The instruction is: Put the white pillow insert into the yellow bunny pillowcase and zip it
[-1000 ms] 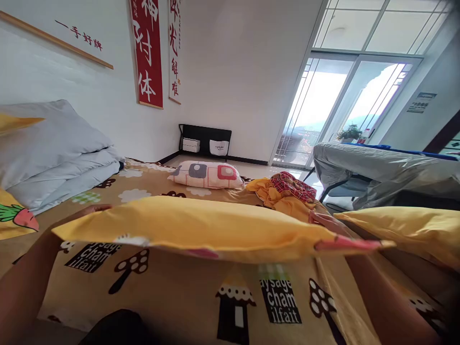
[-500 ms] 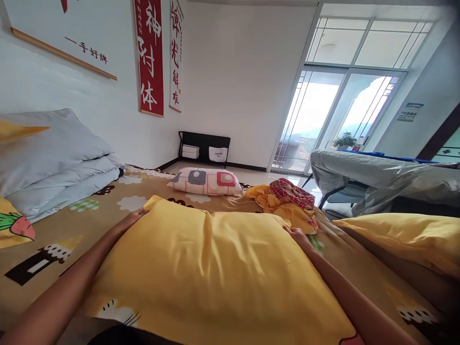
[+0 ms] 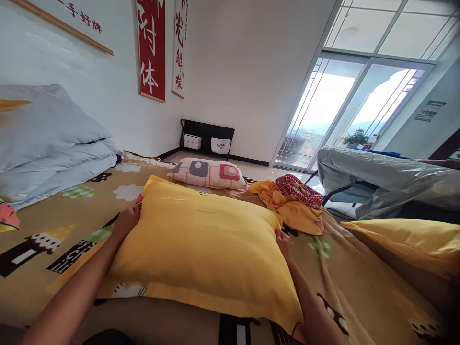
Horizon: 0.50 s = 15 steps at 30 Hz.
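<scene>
A plump yellow pillow (image 3: 204,244) lies on the brown patterned bed cover (image 3: 345,292) in front of me. My left hand (image 3: 128,220) grips its left edge near the far corner, the fingers curled around the fabric. On the other side, my right hand (image 3: 284,243) pinches the right edge close to the far right corner. The pillow's upper face looks smooth, and part of a printed white figure shows at its near left edge. Some fingertips of both hands are hidden by the pillow.
Beyond the pillow lies a small pink patterned pillow (image 3: 208,173), beside crumpled yellow cloth (image 3: 298,211) and red plaid fabric (image 3: 296,189). Grey pillows (image 3: 53,124) are stacked at left. Another yellow pillow (image 3: 406,239) is at right, near a plastic-covered table (image 3: 381,165).
Both hands have come nearer to me along the pillow's sides. The pillow's near edge has moved away from me, baring bed cover, and its creased top has become smoother. The view has tilted down.
</scene>
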Each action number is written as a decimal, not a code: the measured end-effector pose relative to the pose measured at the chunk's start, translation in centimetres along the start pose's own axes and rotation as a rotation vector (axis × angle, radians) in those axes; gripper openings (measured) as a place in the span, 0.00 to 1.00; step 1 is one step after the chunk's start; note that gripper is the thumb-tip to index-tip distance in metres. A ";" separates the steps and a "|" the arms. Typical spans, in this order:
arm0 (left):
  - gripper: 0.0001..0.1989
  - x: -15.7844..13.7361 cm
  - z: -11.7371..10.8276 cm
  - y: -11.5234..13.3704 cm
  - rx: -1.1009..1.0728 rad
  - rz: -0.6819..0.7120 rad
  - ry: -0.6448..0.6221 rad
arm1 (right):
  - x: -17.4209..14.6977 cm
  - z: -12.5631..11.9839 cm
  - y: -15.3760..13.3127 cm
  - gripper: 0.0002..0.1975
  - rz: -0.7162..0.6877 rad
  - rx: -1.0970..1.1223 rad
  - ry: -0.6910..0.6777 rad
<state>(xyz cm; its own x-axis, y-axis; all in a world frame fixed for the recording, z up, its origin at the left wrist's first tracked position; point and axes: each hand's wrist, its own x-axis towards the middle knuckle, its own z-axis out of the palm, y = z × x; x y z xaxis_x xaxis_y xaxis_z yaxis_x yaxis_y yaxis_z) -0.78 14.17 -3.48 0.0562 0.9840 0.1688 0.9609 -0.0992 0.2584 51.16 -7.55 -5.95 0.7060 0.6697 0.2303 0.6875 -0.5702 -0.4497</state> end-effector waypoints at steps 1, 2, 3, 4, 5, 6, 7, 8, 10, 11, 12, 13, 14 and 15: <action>0.31 -0.1 0.2 0.0 0.013 -0.009 -0.007 | -0.2 0.2 0.1 0.27 -0.002 -0.012 -0.001; 0.32 -0.1 0.1 -0.1 0.027 -0.012 -0.013 | -0.3 0.1 0.2 0.27 -0.004 -0.026 -0.005; 0.31 0.0 0.0 -0.2 0.047 -0.002 -0.018 | -0.2 -0.2 0.2 0.27 -0.008 -0.043 -0.013; 0.29 0.0 -0.2 -0.3 0.072 0.017 -0.019 | 0.0 -0.8 0.1 0.26 -0.012 -0.062 -0.023; 0.26 -0.1 -0.4 -0.4 0.100 0.041 -0.019 | 0.2 -1.6 -0.1 0.25 -0.017 -0.084 -0.033; 0.24 -0.2 -0.5 -0.5 0.131 0.064 -0.019 | 0.5 -2.5 -0.4 0.23 -0.026 -0.108 -0.039; 0.22 -0.3 -0.5 -0.6 0.161 0.085 -0.018 | 0.8 -3.6 -0.9 0.20 -0.037 -0.134 -0.036; 0.22 -0.4 -0.5 -0.8 0.190 0.103 -0.019 | 1.1 -4.8 -1.4 0.18 -0.057 -0.160 -0.024; 0.22 -0.7 -0.3 -1.0 0.241 0.126 -0.023 | 1.2 -7.1 -2.8 0.16 -0.123 -0.201 0.026; 0.22 -0.8 -0.2 -1.0 0.261 0.133 -0.026 | 0.9 -8.2 -3.5 0.16 -0.167 -0.212 0.051; 0.22 -0.8 -0.1 -1.1 0.278 0.138 -0.029 | 0.3 -9.0 -4.2 0.16 -0.212 -0.213 0.065; 0.22 -0.9 0.0 -1.1 0.291 0.141 -0.032 | -0.6 -9.5 -4.8 0.18 -0.256 -0.214 0.054; 0.21 -0.8 0.1 -1.2 0.301 0.141 -0.034 | -1.9 -9.7 -5.3 0.21 -0.300 -0.221 0.018; 0.21 -0.8 0.2 -1.2 0.308 0.143 -0.036 | -3.4 -9.7 -5.7 0.24 -0.346 -0.237 -0.030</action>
<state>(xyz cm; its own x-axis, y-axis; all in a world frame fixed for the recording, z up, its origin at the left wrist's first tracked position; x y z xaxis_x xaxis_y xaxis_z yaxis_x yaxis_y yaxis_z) -1.92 13.50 -4.08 0.2001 0.9686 0.1477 0.9791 -0.1923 -0.0655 46.54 -11.18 4.17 0.4239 0.8526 0.3055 0.9057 -0.4007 -0.1385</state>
